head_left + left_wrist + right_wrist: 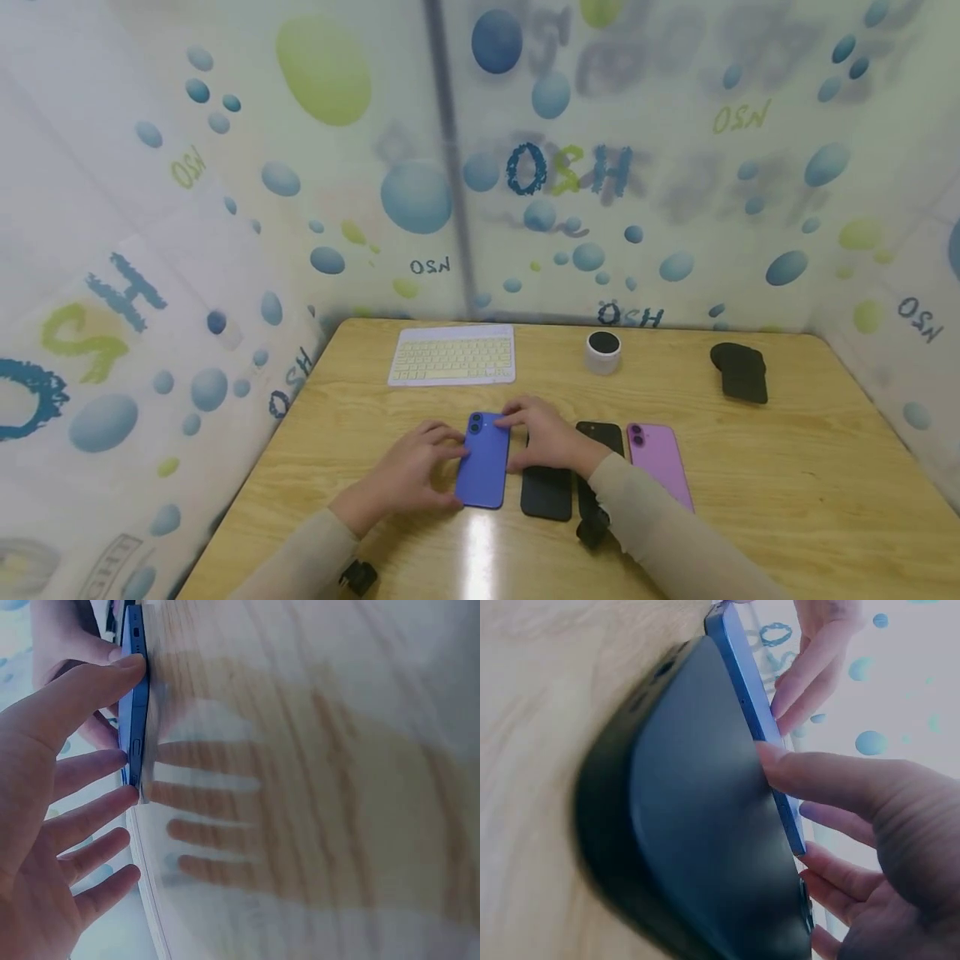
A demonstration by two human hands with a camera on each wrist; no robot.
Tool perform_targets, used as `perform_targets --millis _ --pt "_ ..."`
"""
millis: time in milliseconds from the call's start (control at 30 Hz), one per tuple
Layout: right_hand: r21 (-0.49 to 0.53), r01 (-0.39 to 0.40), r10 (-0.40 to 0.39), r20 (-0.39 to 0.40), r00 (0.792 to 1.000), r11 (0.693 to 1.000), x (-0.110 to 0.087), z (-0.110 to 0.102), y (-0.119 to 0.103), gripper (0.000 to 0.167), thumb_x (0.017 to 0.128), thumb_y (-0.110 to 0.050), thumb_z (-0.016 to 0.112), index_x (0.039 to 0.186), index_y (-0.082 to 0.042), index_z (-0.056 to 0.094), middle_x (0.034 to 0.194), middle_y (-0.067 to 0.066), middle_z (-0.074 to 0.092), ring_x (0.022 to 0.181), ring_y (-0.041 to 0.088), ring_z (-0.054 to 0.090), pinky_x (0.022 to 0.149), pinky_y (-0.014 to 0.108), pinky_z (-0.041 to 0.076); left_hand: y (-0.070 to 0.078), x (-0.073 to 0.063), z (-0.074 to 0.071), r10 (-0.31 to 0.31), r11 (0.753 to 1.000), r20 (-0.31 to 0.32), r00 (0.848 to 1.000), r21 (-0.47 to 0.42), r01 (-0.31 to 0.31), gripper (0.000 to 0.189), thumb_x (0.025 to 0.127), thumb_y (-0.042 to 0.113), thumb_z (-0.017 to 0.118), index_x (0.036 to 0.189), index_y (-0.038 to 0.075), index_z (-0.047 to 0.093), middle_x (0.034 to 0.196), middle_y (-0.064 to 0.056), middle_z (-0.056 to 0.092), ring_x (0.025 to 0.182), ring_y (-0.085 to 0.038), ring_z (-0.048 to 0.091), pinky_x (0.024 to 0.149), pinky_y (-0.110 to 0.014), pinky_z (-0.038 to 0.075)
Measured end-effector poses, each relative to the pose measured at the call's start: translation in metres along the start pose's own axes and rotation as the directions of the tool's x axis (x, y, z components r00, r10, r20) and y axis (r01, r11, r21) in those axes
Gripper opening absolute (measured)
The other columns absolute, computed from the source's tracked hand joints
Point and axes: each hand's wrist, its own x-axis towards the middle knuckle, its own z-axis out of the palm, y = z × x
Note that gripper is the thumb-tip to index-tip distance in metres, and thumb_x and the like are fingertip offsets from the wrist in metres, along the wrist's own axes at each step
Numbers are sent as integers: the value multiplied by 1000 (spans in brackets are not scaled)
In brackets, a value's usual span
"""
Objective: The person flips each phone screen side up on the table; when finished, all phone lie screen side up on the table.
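Note:
A blue phone (483, 468) lies back up on the wooden table, its two-lens camera at the far end. At its left edge is my left hand (405, 475), thumb by the near corner and fingers spread along the side. My right hand (549, 437) reaches from the other side: its thumb touches the right edge and a fingertip rests near the far right corner. In the left wrist view the blue phone (135, 697) shows edge-on, with fairly straight fingers against it. Under my right hand lies a black phone (546, 493), partly covered.
Right of it are a second black phone (606, 437), partly behind my right arm, and a purple phone (662, 457). Farther back stand a white keyboard (453, 358), a small white cylinder with a dark top (602, 355) and a flat black object (742, 372). Patterned curtains enclose the table.

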Motion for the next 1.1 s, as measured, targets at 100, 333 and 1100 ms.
perform_targets --millis 100,333,1100 --pt "5 9 -9 -24 1000 1000 -1 1 -2 65 73 -27 93 133 -14 72 142 11 58 135 34 49 114 56 38 1 1 -1 6 999 -2 1000 39 -6 72 72 56 87 130 16 73 142 -3 63 136 -30 50 111 -51 45" --pt "13 -25 26 -23 999 1000 0 3 -6 61 76 -23 92 134 -18 71 143 11 58 137 35 48 115 58 36 2 0 -2 0 997 -5 1000 81 1 72 71 56 86 129 16 74 143 -4 63 137 -33 51 109 -54 47" --pt "194 -22 49 -132 990 981 -5 -1 -6 58 77 -23 92 131 -13 72 143 11 63 138 36 52 115 58 39 0 -3 -2 -21 998 6 1000 -64 21 71 72 52 87 134 21 69 146 1 62 137 -30 50 111 -57 42"
